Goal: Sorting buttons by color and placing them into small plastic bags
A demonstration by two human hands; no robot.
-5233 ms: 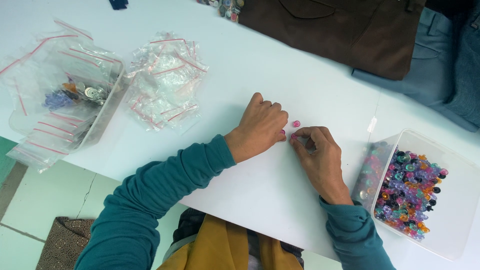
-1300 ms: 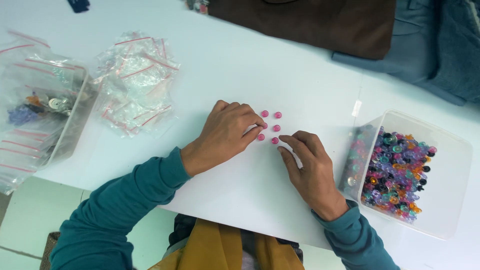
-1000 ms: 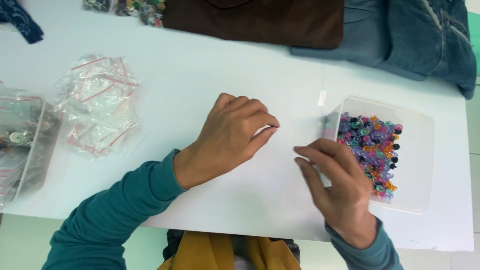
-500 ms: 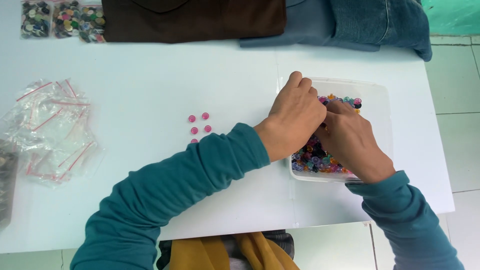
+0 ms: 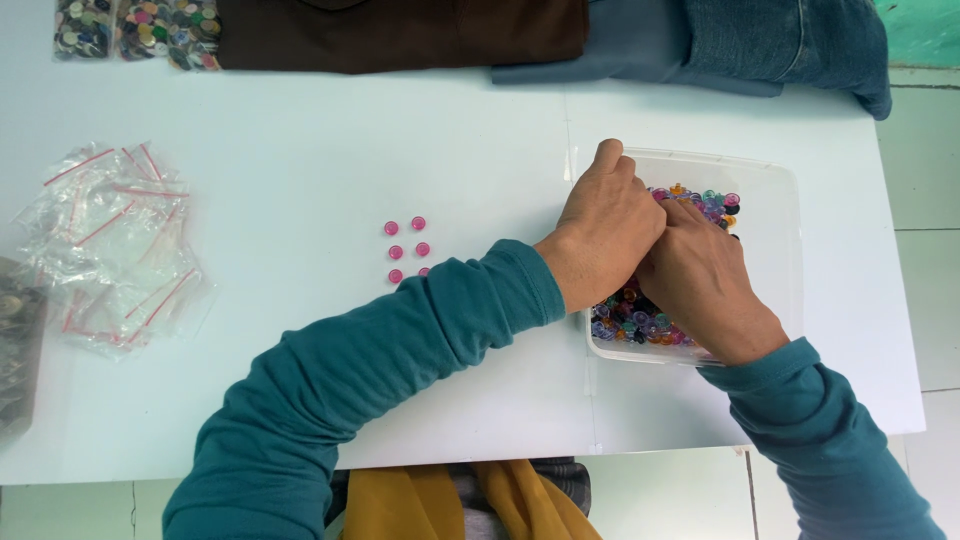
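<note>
Both of my hands are inside a clear plastic tub (image 5: 775, 180) of mixed coloured buttons (image 5: 640, 320) at the right of the white table. My left hand (image 5: 605, 235) lies knuckles up over the tub's left side, fingers curled into the buttons. My right hand (image 5: 705, 280) sits beside it, touching it, fingers down among the buttons. What the fingertips hold is hidden. Several small pink buttons (image 5: 407, 248) lie in a tidy cluster on the table, left of my left forearm.
A heap of small clear zip bags with red strips (image 5: 115, 245) lies at the left. Brown cloth (image 5: 400, 30) and blue denim (image 5: 790, 40) lie along the far edge, with trays of buttons (image 5: 140, 30) at the far left. The table's near edge (image 5: 150, 470) runs below my arms.
My hands left the pink buttons laid out mid-table and moved right into the tub of mixed buttons, where they stay close together. The view has shifted right.
</note>
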